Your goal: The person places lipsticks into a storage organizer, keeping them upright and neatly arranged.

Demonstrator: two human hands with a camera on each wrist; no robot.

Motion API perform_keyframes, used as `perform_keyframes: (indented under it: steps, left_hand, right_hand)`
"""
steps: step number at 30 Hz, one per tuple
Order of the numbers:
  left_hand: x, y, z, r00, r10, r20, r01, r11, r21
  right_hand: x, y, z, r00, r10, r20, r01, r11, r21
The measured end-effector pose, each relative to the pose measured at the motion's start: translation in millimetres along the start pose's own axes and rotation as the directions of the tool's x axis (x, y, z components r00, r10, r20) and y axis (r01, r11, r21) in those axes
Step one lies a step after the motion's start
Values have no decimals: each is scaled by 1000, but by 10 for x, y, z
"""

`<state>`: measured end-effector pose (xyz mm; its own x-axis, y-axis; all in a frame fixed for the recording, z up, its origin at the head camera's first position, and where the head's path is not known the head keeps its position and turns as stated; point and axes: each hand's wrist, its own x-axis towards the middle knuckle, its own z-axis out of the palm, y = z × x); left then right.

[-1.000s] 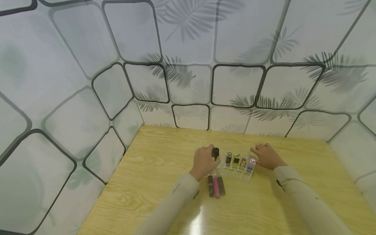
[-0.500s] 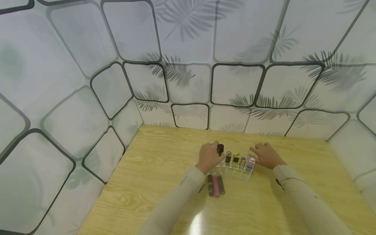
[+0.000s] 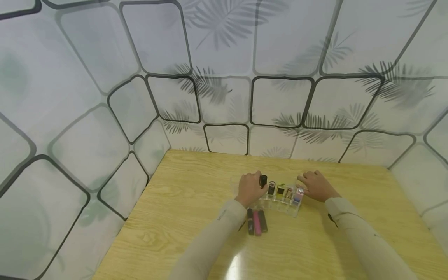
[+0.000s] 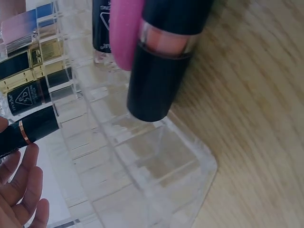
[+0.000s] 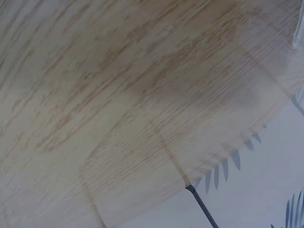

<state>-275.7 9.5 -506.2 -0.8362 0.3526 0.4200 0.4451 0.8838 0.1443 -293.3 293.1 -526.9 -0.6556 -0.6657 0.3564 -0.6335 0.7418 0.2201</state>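
My left hand (image 3: 250,189) grips a black lipstick (image 4: 28,129) with a copper band. In the left wrist view the lipstick's lower end sits at the tiered clear organizer (image 4: 156,209), in line with its back row. Several lipsticks stand in that row, among them a black one (image 3: 271,188), a gold-and-black one (image 3: 281,190) and a pink-and-blue one (image 3: 298,195). My right hand (image 3: 317,186) rests at the organizer's right end, fingers loosely bent and fingertips right at its edge. The right wrist view shows only the organizer's corner (image 5: 298,35), not the hand.
In front of the organizer, three tubes lie side by side on the wooden table (image 3: 189,194): a black one (image 3: 250,221), a pink one (image 3: 257,223) and a dark one (image 3: 263,221). A patterned wall (image 3: 227,97) rises behind the table and at the left.
My left hand has moved right with the black lipstick, to beside the standing lipsticks, then dipped slightly. The right hand has stayed at the organizer's end.
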Motion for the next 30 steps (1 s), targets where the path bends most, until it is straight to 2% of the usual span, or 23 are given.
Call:
perform_keyframes:
  steps: [6,16,23,30]
  left_hand:
    - [-33,24,-4,1000,-15,13,15,1000,13]
    - [-72,49,71,997,-42,66,42,999,9]
    - [-90,59,107,998,-35,55,33,999,37]
    - [-107,54,66,997,-43,68,37,996,84]
  right_hand:
    - [6,-10,-3,1000,-17,-24,17,1000,-18]
    - [-27,-14,26,1000,0,9,0,1000,-13]
    - [-29,0,38,1000,1,1,-1,1000,-8]
    - [-6,14,30,1000,-7,-8,7,1000,-14]
